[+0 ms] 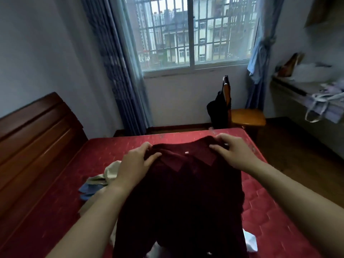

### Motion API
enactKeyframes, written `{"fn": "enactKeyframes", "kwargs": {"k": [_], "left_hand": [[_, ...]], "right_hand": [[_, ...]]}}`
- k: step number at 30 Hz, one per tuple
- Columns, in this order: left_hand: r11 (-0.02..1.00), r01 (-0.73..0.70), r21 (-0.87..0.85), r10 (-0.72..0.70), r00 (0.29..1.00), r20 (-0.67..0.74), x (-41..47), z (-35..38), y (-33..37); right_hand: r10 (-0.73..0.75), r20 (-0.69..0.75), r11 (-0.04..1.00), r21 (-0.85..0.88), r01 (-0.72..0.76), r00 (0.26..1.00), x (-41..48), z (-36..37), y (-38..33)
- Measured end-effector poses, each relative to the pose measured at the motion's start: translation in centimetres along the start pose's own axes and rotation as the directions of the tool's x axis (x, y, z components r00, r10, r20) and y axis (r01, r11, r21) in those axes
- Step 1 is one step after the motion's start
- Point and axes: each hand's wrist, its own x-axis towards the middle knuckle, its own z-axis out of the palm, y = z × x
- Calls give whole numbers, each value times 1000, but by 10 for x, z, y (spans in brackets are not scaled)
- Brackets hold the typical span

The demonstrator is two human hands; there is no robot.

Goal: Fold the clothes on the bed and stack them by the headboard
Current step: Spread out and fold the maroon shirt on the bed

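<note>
A dark maroon knit garment (pixel 182 198) hangs in front of me over the red quilted bed (pixel 260 207). My left hand (pixel 134 164) pinches its top edge on the left side, fingers curled over the fabric. My right hand (pixel 230 151) grips the top edge on the right side. A small white tag (pixel 186 153) shows near the neckline between the two hands. Beige and blue clothes (pixel 100 181) lie crumpled on the bed to the left, partly hidden by my left arm. A white piece of cloth (pixel 250 242) peeks out at the lower right.
The dark wooden headboard (pixel 35 138) runs along the left. A wooden chair (pixel 243 116) with dark clothing draped over it stands beyond the bed under the barred window (pixel 193 32). A cluttered shelf (pixel 316 90) with bags sits at the right.
</note>
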Motion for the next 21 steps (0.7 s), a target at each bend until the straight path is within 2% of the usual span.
{"fn": "enactKeyframes", "kwargs": {"k": [3, 7, 10, 11, 13, 15, 16, 17, 19, 21], "left_hand": [[994, 76, -78, -79, 996, -42, 9, -6, 3], [959, 144, -243, -144, 989, 19, 1, 1, 9], [857, 218, -467, -204, 976, 82, 1, 8, 16], [789, 255, -558, -223, 967, 126, 3, 10, 20], [658, 297, -692, -204, 955, 216, 6, 11, 26], [607, 307, -733, -134, 949, 287, 5, 11, 26], [597, 295, -746, -97, 950, 297, 3, 12, 24], [594, 276, -756, -70, 954, 292, 2, 12, 21], [614, 216, -759, -30, 968, 251, 5, 7, 19], [618, 121, -777, 50, 980, 193, 14, -2, 23]], "right_hand": [[72, -170, 997, -20, -77, 983, 0, -2, -14], [189, -247, 976, -56, -209, 951, -21, 25, -42], [176, -320, 984, 26, -177, 931, -20, 48, -77], [152, -312, 988, 48, -144, 938, -18, 56, -91], [83, -194, 995, 78, -69, 978, -18, 70, -113], [39, -52, 994, 108, -33, 998, -26, 80, -119], [55, -49, 985, 167, -46, 997, -32, 81, -116], [103, -104, 964, 256, -73, 989, -37, 79, -114], [215, -326, 930, 357, -91, 921, -45, 72, -107], [219, -442, 953, 288, -93, 870, -41, 58, -107]]}}
